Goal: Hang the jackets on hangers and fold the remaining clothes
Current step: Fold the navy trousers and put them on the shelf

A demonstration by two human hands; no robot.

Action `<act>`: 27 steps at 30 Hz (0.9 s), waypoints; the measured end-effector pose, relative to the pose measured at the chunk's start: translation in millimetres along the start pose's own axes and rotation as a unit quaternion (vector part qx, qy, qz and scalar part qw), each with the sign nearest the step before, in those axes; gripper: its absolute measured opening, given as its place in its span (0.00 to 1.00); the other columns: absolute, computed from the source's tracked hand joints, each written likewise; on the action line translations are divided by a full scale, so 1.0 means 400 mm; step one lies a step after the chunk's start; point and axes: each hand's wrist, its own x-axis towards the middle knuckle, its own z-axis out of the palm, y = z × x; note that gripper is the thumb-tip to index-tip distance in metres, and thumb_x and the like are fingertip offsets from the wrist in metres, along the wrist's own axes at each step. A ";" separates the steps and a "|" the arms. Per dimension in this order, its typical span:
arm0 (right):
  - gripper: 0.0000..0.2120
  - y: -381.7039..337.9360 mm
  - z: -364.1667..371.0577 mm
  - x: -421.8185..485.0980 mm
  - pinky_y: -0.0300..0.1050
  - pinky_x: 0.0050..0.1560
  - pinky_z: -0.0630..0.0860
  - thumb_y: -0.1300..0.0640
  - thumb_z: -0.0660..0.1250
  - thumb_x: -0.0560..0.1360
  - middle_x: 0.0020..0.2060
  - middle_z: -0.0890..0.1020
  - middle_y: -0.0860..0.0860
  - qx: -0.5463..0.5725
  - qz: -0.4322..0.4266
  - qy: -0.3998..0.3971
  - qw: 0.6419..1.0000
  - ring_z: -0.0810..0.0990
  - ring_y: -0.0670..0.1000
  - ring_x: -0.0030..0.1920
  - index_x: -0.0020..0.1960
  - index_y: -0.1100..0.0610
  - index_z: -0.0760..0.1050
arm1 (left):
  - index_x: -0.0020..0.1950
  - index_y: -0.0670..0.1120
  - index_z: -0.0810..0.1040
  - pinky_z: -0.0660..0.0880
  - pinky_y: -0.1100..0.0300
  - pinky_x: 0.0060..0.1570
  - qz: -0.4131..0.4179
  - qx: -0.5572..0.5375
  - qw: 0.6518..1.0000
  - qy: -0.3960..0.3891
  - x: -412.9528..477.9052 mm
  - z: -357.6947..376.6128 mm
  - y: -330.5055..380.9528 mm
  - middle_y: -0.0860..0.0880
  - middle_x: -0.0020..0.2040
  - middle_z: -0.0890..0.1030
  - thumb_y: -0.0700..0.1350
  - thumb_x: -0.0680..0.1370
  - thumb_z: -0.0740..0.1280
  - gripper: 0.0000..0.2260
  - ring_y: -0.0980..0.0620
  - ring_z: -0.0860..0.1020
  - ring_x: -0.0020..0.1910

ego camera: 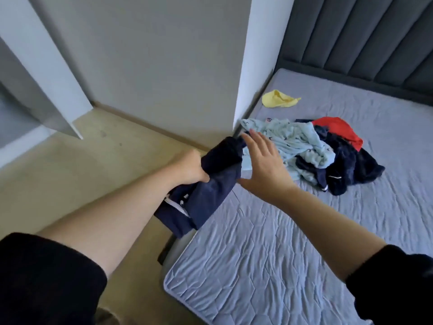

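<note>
Left hand grips a bunched navy garment near its top. The rest hangs limp over the mattress edge. Right hand is spread, fingers straight, holding nothing, just beside the bundle (whether it touches cannot be told).

Judgement: soft, light, no stiffness. Best pinched at the collar or shoulder seams and shaken open.

Beyond: a heap of light blue garment, dark clothes and red garment. Farthest, a yellow cloth lies apart.
</note>
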 end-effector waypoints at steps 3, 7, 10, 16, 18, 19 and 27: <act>0.47 -0.206 -0.094 0.089 0.59 0.75 0.45 0.44 0.73 0.66 0.77 0.53 0.55 -0.088 -0.157 -0.046 0.983 0.48 0.56 0.77 0.77 0.57 0.54 | 0.37 0.44 0.78 0.65 0.62 0.25 0.044 0.108 0.993 0.020 -0.114 -0.189 -0.015 0.49 0.29 0.76 0.45 0.66 0.72 0.06 0.48 0.75 0.29; 0.41 -0.441 -0.125 0.197 0.61 0.73 0.44 0.42 0.73 0.63 0.70 0.68 0.54 -0.192 -0.255 -0.136 0.938 0.57 0.56 0.75 0.70 0.56 0.63 | 0.32 0.48 0.71 0.61 0.64 0.21 0.047 0.158 0.986 0.033 -0.242 -0.389 -0.080 0.51 0.29 0.73 0.45 0.68 0.70 0.09 0.56 0.70 0.26; 0.25 -0.594 -0.128 0.272 0.60 0.70 0.61 0.44 0.72 0.64 0.49 0.80 0.49 -0.150 -0.207 -0.239 0.937 0.76 0.54 0.58 0.57 0.52 0.72 | 0.30 0.48 0.70 0.62 0.65 0.22 0.036 0.168 0.985 0.023 -0.318 -0.499 -0.174 0.51 0.29 0.72 0.44 0.67 0.72 0.12 0.54 0.71 0.27; 0.10 -0.841 -0.093 0.387 0.41 0.29 0.68 0.51 0.71 0.65 0.30 0.76 0.45 -0.080 -0.225 -0.307 0.921 0.76 0.47 0.32 0.34 0.47 0.68 | 0.34 0.44 0.74 0.62 0.61 0.25 -0.015 0.187 0.981 0.047 -0.434 -0.661 -0.347 0.49 0.31 0.72 0.46 0.68 0.72 0.09 0.53 0.70 0.29; 0.08 -0.910 -0.094 0.416 0.39 0.29 0.69 0.52 0.71 0.65 0.31 0.78 0.46 -0.056 -0.249 -0.318 0.913 0.76 0.47 0.32 0.35 0.47 0.71 | 0.39 0.43 0.78 0.63 0.62 0.26 -0.032 0.171 0.983 0.066 -0.472 -0.703 -0.395 0.49 0.32 0.74 0.46 0.68 0.72 0.08 0.53 0.71 0.30; 0.06 -0.945 -0.097 0.431 0.40 0.30 0.71 0.52 0.70 0.64 0.32 0.78 0.47 -0.045 -0.259 -0.322 0.910 0.77 0.48 0.33 0.36 0.48 0.72 | 0.41 0.43 0.79 0.63 0.62 0.27 -0.039 0.160 0.983 0.079 -0.490 -0.724 -0.419 0.50 0.33 0.75 0.47 0.68 0.72 0.08 0.54 0.72 0.31; 0.06 -1.199 -0.117 0.573 0.40 0.32 0.71 0.53 0.69 0.64 0.34 0.78 0.47 -0.032 -0.330 -0.249 0.910 0.76 0.48 0.35 0.37 0.49 0.72 | 0.60 0.54 0.73 0.74 0.56 0.43 -0.070 0.145 0.969 0.186 -0.579 -0.888 -0.627 0.55 0.48 0.79 0.55 0.68 0.72 0.22 0.52 0.76 0.45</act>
